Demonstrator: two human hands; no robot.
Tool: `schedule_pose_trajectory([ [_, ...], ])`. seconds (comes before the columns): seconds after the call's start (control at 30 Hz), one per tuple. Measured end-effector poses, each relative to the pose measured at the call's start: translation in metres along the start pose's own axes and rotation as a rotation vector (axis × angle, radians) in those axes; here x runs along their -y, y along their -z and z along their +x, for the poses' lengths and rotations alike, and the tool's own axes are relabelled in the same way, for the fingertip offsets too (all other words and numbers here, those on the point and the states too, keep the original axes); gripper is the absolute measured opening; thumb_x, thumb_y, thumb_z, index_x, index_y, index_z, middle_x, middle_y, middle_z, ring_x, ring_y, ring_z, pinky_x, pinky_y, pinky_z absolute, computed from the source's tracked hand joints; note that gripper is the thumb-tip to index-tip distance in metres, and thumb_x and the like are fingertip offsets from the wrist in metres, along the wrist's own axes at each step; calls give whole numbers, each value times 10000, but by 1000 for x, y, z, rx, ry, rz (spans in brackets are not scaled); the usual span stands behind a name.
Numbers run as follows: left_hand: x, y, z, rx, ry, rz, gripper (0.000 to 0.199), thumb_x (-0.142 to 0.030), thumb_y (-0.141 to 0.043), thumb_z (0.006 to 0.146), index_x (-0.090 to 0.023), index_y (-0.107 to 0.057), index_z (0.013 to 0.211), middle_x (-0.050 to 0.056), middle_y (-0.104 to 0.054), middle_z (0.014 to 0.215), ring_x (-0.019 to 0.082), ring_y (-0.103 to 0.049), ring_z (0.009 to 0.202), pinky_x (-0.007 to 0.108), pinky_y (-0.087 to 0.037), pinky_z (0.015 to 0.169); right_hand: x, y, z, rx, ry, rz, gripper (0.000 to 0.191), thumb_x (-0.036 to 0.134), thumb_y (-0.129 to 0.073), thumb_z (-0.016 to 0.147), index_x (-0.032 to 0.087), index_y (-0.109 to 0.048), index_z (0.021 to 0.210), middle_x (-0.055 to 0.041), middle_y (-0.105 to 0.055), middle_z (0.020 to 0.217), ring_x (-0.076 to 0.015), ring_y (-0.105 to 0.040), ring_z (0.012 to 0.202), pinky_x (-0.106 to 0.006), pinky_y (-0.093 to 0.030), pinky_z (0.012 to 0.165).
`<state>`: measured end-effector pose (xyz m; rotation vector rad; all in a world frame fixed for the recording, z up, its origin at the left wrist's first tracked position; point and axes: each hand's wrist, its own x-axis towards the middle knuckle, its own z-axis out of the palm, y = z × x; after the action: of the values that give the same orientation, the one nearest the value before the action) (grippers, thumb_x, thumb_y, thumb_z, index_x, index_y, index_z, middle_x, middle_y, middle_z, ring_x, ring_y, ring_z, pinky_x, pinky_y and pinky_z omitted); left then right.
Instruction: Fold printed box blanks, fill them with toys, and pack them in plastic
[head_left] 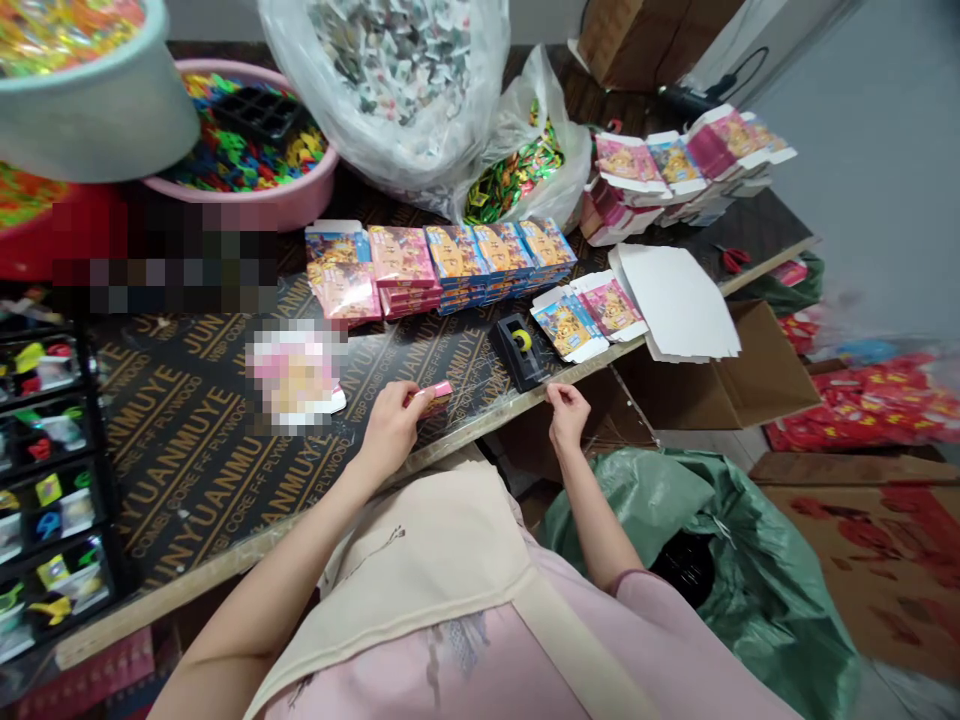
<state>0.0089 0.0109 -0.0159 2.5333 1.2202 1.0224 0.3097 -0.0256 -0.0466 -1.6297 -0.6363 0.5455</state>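
Near the front edge of the table, my left hand (391, 425) pinches a small pink box (441, 391), seen nearly end-on. My right hand (568, 412) hovers at the table edge, thumb and fingertips pressed together; whatever they may hold is too small to make out. Just left of those fingertips stands a black tape dispenser (520, 352) with a yellow-cored roll. Two flat printed cartons, one blue (568, 324) and one pink (611, 306), lie beyond it. Left of my left hand is a partly blurred pink carton (296, 375).
Stacked printed boxes (457, 262) line the middle of the table. Behind them are a bag of small packets (517, 170) and a pink basin (307, 190). Filled black trays (52, 480) stand left. White sheets (675, 300) and red scissors (731, 258) lie right, above an open carton (765, 365).
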Motion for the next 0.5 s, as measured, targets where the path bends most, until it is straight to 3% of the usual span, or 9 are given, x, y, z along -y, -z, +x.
schedule_pose_trajectory([
  [0.07,-1,0,-1,1,1,-29,371,-34,-406,900,-208,-600,1164,63,-603,951,193,-554,846,316,-476,736,17,-11,-21,124,-69,82,332,496,-767,670,185,-690,760,38,-520,587,-100,-406,529,-255,-330,518],
  [0.2,-3,1,0,-2,13,-94,310,-75,-413,933,-190,-524,1198,67,-608,967,193,-564,866,331,-476,775,58,-46,-67,725,-385,272,345,446,-772,721,186,-757,947,102,-361,451,-55,-217,413,-240,-165,439],
  [0.27,-3,2,0,-14,-7,-117,249,-98,-399,957,-190,-501,1165,58,-602,952,183,-553,841,324,-468,769,73,-63,-82,939,-516,355,335,426,-783,713,180,-767,940,119,-312,403,-45,-176,390,-237,-132,434],
  [0.37,-2,4,-1,-22,-50,-136,213,-107,-378,973,-191,-489,1135,52,-598,949,172,-538,828,311,-453,757,78,-79,-89,1065,-636,445,315,415,-785,710,178,-771,917,127,-287,364,-41,-143,375,-234,-104,427],
  [0.5,-1,7,-2,60,-44,-84,277,-106,-383,959,-203,-545,1160,65,-595,983,182,-534,863,324,-447,778,70,-85,-86,1099,-676,461,314,438,-751,749,176,-759,922,127,-271,368,-54,-133,381,-231,-109,418],
])
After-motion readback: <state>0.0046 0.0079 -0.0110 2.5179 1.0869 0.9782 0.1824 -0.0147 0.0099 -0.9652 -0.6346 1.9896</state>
